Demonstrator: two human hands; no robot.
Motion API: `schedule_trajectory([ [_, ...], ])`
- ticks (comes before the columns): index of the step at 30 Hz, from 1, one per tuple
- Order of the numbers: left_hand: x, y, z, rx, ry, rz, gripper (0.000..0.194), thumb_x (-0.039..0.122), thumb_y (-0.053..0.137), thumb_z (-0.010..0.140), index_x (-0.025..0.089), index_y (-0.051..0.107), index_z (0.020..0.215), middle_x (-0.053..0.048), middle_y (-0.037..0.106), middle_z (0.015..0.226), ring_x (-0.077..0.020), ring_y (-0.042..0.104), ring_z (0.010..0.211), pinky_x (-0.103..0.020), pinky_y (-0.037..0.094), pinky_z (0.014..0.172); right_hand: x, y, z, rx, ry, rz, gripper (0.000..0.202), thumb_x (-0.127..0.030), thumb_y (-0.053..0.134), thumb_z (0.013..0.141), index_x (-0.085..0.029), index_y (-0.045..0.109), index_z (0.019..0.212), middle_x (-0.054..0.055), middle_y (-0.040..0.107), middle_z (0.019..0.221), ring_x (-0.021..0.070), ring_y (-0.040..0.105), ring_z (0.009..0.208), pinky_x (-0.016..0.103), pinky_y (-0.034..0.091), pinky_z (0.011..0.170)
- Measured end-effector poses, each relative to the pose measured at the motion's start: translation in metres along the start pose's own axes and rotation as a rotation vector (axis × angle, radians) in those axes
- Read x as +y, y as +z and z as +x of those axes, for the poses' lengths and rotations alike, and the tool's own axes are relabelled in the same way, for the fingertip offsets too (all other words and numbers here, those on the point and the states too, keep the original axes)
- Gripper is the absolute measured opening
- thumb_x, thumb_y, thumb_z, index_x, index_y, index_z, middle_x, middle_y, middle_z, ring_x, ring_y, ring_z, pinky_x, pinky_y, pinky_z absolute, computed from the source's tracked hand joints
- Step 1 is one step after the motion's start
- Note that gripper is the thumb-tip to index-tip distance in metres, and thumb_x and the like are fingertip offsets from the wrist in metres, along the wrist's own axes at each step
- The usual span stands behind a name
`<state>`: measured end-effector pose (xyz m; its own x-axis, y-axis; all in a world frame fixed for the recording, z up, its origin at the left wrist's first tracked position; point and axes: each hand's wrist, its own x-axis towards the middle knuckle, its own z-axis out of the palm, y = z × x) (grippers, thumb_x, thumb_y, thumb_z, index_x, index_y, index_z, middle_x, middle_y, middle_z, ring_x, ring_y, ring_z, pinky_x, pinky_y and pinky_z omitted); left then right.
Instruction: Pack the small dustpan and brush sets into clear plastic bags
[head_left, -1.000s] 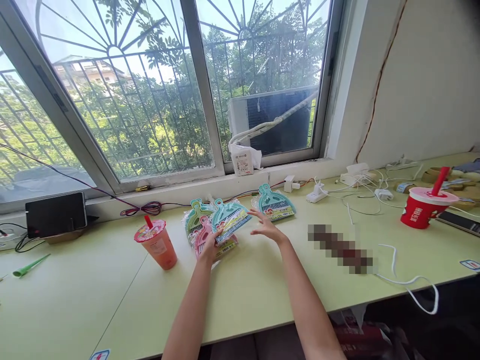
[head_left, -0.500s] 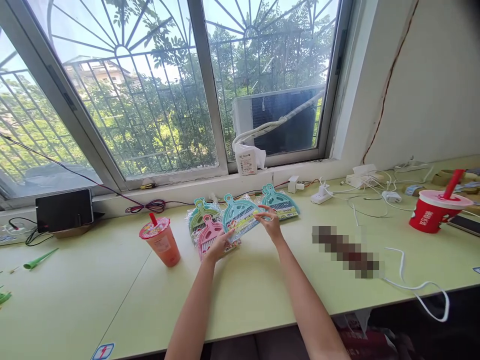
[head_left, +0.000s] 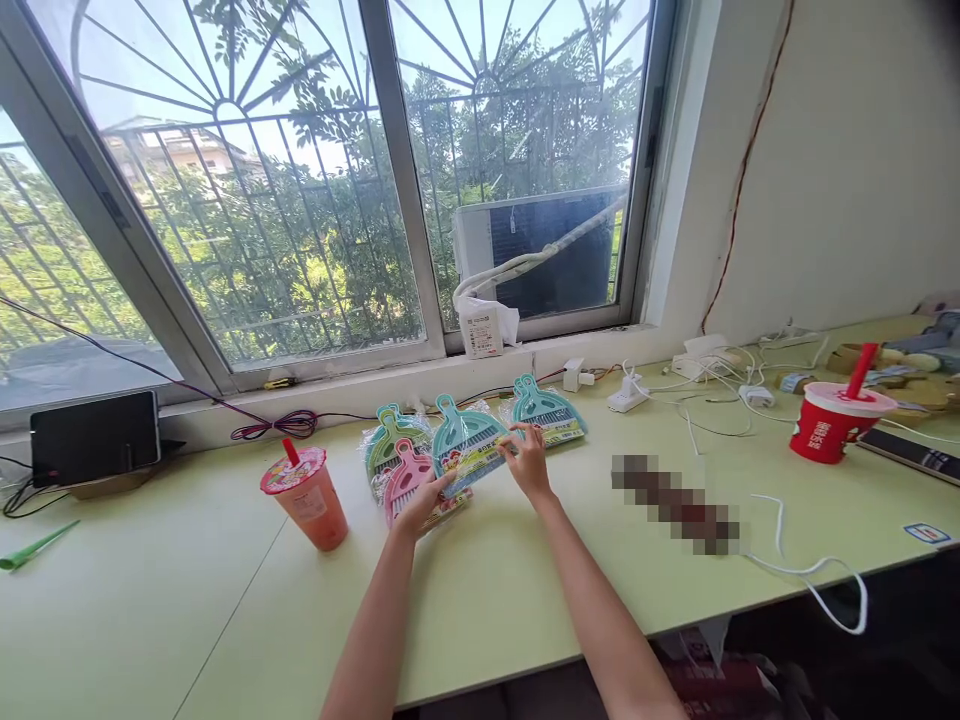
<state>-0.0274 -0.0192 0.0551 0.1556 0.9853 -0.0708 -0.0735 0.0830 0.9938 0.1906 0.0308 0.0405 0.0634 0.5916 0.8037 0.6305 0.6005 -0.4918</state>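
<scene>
A blue dustpan and brush set [head_left: 466,432] in clear wrapping, with a printed card along its lower part, is held up between my hands. My left hand [head_left: 421,503] is closed on its lower left corner. At its right edge my right hand [head_left: 527,460] has its fingers bent and pinched on the packaging. Partly behind my left hand lies a pink dustpan set [head_left: 408,466]. A green dustpan set [head_left: 386,440] rests behind the pink one, partly covered. Just beyond my right hand is another blue dustpan set [head_left: 541,402], also wrapped.
An orange drink cup [head_left: 321,515] with a red straw stands left on the table [head_left: 480,610]. A red cup [head_left: 825,430] is at the right. Also there are a tablet [head_left: 95,437], a blurred-out item [head_left: 675,505], a white cable [head_left: 825,572], and a power strip [head_left: 628,395] near the window.
The whole view has shifted slightly. My right hand's fingers have bent more at the right edge of the blue set. My left hand keeps its hold.
</scene>
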Motion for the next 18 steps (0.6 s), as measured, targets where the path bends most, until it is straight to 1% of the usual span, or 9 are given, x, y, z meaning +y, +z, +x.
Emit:
schedule_trajectory([
  [2, -0.002, -0.003, 0.001, 0.012, 0.023, 0.037, 0.044, 0.041, 0.069, 0.077, 0.016, 0.054, 0.11, -0.001, 0.061, 0.077, -0.0067, 0.051, 0.051, -0.019, 0.038, 0.044, 0.003, 0.004, 0.002, -0.031, 0.057, 0.13, 0.011, -0.029, 0.061, 0.085, -0.02, 0.065, 0.079, 0.011, 0.054, 0.107, 0.0259, 0.052, 0.106, 0.045, 0.04, 0.098],
  [4, -0.003, -0.005, 0.001, 0.022, 0.047, 0.057, 0.046, 0.043, 0.069, 0.076, 0.016, 0.054, 0.11, 0.0, 0.06, 0.074, -0.0063, 0.049, 0.049, -0.019, 0.037, 0.044, 0.005, 0.007, 0.005, -0.018, 0.167, 0.301, 0.012, -0.029, 0.066, 0.08, -0.02, 0.064, 0.087, 0.012, 0.054, 0.11, 0.025, 0.054, 0.105, 0.043, 0.045, 0.094],
  [6, -0.002, -0.006, 0.0, 0.009, 0.054, 0.064, 0.047, 0.045, 0.069, 0.075, 0.016, 0.054, 0.109, 0.001, 0.059, 0.073, -0.0064, 0.048, 0.048, -0.02, 0.036, 0.044, 0.007, 0.007, 0.008, -0.034, 0.356, 0.513, 0.034, -0.03, 0.073, 0.07, -0.02, 0.062, 0.101, 0.011, 0.057, 0.111, 0.0247, 0.057, 0.102, 0.04, 0.049, 0.087],
  [8, 0.0, -0.005, -0.002, -0.025, 0.054, 0.08, 0.048, 0.047, 0.07, 0.074, 0.016, 0.054, 0.107, 0.0, 0.06, 0.071, -0.0069, 0.049, 0.048, -0.02, 0.036, 0.044, 0.009, 0.005, 0.009, -0.138, 0.583, 0.75, 0.052, -0.031, 0.078, 0.061, -0.02, 0.062, 0.109, 0.009, 0.063, 0.105, 0.0239, 0.061, 0.093, 0.037, 0.052, 0.076],
  [10, 0.002, -0.001, -0.003, -0.057, 0.066, 0.081, 0.049, 0.052, 0.066, 0.076, 0.016, 0.055, 0.108, -0.001, 0.061, 0.072, -0.0076, 0.049, 0.047, -0.021, 0.036, 0.043, 0.012, 0.004, 0.01, -0.241, 0.775, 0.947, 0.057, -0.032, 0.082, 0.054, -0.019, 0.065, 0.107, 0.006, 0.067, 0.092, 0.0215, 0.064, 0.08, 0.032, 0.052, 0.066],
  [11, 0.003, 0.002, -0.003, -0.069, 0.085, 0.064, 0.051, 0.056, 0.061, 0.078, 0.016, 0.055, 0.108, -0.002, 0.062, 0.072, -0.008, 0.048, 0.046, -0.022, 0.037, 0.044, 0.014, 0.004, 0.009, -0.248, 0.842, 1.015, 0.057, -0.032, 0.083, 0.051, -0.019, 0.066, 0.103, 0.004, 0.068, 0.086, 0.02, 0.064, 0.074, 0.03, 0.051, 0.062],
  [14, 0.004, 0.013, -0.003, -0.088, 0.202, -0.005, 0.066, 0.071, 0.038, 0.081, 0.014, 0.055, 0.108, -0.005, 0.064, 0.074, -0.0111, 0.052, 0.048, -0.026, 0.045, 0.048, 0.02, 0.007, 0.008, -0.11, 0.967, 1.112, 0.057, -0.028, 0.085, 0.043, -0.019, 0.066, 0.097, 0.0, 0.066, 0.074, 0.0167, 0.063, 0.066, 0.026, 0.048, 0.055],
  [15, 0.004, 0.017, -0.002, -0.094, 0.245, -0.005, 0.068, 0.073, 0.036, 0.081, 0.014, 0.054, 0.109, -0.006, 0.064, 0.075, -0.0126, 0.056, 0.051, -0.027, 0.047, 0.05, 0.021, 0.008, 0.008, -0.056, 0.995, 1.122, 0.059, -0.026, 0.085, 0.043, -0.019, 0.065, 0.097, 0.0, 0.066, 0.073, 0.0163, 0.063, 0.065, 0.025, 0.047, 0.054],
  [18, 0.004, 0.025, 0.0, -0.027, 0.298, 0.1, 0.063, 0.065, 0.056, 0.076, 0.016, 0.049, 0.115, -0.002, 0.063, 0.072, -0.0143, 0.06, 0.053, -0.025, 0.048, 0.05, 0.023, 0.01, 0.008, 0.012, 1.038, 1.108, 0.061, -0.023, 0.083, 0.043, -0.021, 0.062, 0.1, -0.001, 0.066, 0.074, 0.0165, 0.063, 0.067, 0.024, 0.047, 0.052],
])
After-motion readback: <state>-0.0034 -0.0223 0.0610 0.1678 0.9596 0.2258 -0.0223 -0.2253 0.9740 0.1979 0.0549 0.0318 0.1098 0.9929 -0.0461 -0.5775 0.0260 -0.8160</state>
